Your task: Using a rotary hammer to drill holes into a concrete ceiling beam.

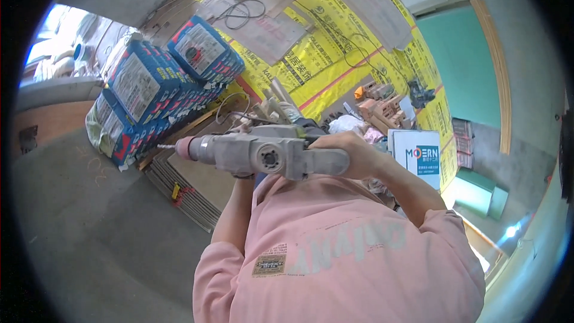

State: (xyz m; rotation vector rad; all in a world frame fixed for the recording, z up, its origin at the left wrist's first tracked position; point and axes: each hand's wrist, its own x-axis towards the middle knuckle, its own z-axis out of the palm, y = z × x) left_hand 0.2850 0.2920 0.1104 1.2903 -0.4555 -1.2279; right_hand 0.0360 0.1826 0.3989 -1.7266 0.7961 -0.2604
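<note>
A dusty grey rotary hammer (245, 151) lies level across my front, its thin drill bit (166, 146) pointing left from a pinkish chuck collar (186, 148). My right hand (350, 148) is closed around the rear of the tool at its handle. My left forearm (235, 212) rises to the underside of the tool, just behind its front end. The tool's body hides my left hand, so its fingers do not show. Both arms come out of pink sleeves.
Stacked blue packages (140, 84) stand at the left. Thin grey boards (197, 194) lie below them. Yellow sheeting (335, 12) covers the floor ahead, with loose cables (242, 15) across it. Bricks (382, 107), a white box (412, 149) and a green board (460, 66) sit at the right.
</note>
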